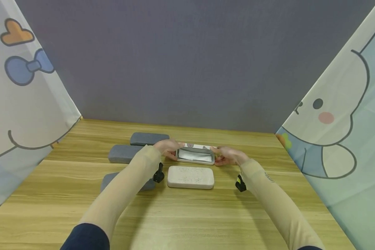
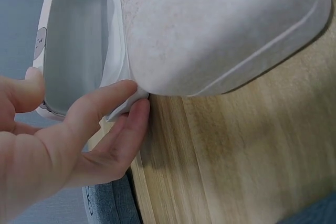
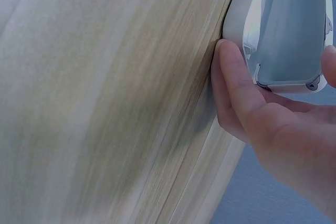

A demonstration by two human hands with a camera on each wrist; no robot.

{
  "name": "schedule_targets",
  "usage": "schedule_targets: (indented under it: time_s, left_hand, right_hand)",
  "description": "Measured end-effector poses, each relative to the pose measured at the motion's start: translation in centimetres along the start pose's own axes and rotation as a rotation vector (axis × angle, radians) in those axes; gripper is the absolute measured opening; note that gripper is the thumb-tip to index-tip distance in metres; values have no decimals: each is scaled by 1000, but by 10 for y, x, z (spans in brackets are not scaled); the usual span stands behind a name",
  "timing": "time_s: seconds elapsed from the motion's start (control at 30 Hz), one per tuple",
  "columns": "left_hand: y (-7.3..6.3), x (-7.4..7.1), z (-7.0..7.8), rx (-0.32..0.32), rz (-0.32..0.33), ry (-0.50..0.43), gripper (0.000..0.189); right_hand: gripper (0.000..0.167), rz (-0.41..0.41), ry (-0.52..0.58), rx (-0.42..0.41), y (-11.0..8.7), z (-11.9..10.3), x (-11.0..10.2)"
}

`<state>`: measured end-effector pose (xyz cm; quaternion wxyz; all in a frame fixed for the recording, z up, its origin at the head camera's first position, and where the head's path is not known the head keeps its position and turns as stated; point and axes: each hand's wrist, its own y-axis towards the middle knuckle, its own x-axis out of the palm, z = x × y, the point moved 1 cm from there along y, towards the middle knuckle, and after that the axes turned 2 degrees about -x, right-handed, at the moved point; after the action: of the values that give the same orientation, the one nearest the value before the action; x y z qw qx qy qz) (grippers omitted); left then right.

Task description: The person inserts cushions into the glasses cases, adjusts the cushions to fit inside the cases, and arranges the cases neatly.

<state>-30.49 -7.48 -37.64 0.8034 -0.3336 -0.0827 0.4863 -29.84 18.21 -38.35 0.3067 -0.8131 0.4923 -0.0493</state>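
Observation:
An open glasses case [image 1: 196, 161], pale with small printed animal faces on its lid [image 1: 203, 147], stands in the middle of the table. Its lid is raised at the back, and a folded white cloth [image 1: 195, 155] lies inside. My left hand [image 1: 168, 146] holds the left end, thumb on the lid's edge and fingers at the base. At the right end my right hand [image 1: 226, 155] grips it likewise, its thumb by the lid and fingertips against the base [image 3: 236, 22]. Just in front lies a closed off-white glasses case [image 1: 190, 177] with a speckled top.
Several closed dark blue-grey cases [image 1: 149, 139] lie to the left, one [image 1: 107, 179] partly hidden under my left forearm. A grey panel [image 1: 193, 69] stands behind the wooden table [image 1: 187, 215]. Cartoon-printed cloth [image 1: 331, 156] walls both sides.

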Motion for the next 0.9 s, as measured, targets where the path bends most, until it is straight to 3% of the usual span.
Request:
schedule_targets:
  time_s: [0.4, 0.9]
  left_hand:
    - [-5, 2, 0, 1, 30, 29, 72]
    - [1, 5, -4, 17, 40, 0, 71]
  right_hand:
    - [79, -2, -12, -11, -3, 0, 0]
    - [79, -3, -39, -9, -2, 2, -1]
